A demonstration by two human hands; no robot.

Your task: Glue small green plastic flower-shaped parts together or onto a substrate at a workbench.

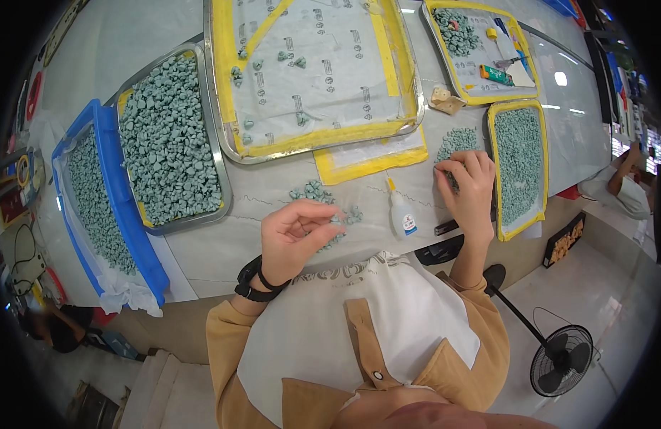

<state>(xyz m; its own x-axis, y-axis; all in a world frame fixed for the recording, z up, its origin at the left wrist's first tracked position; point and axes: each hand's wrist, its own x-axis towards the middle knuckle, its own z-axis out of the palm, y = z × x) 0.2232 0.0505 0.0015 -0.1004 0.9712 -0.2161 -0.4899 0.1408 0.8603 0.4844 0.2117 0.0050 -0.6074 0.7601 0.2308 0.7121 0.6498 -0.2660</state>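
Thumb and forefinger of my left hand pinch a small blue-green piece above the table. Just behind and beside that hand lies a loose cluster of lumpy blue-green pieces. My right hand reaches into a pile of smaller blue-green pieces, its fingers curled and their tips drawn together. What those fingertips hold is too small to make out. Between the hands, a white glue bottle with a yellow tip lies on the table.
A large metal tray edged with yellow tape holds several scattered pieces. At left stand a full metal tray and a blue tray. On the right are a yellow-taped tray of small pieces and a tool tray with a lighter.
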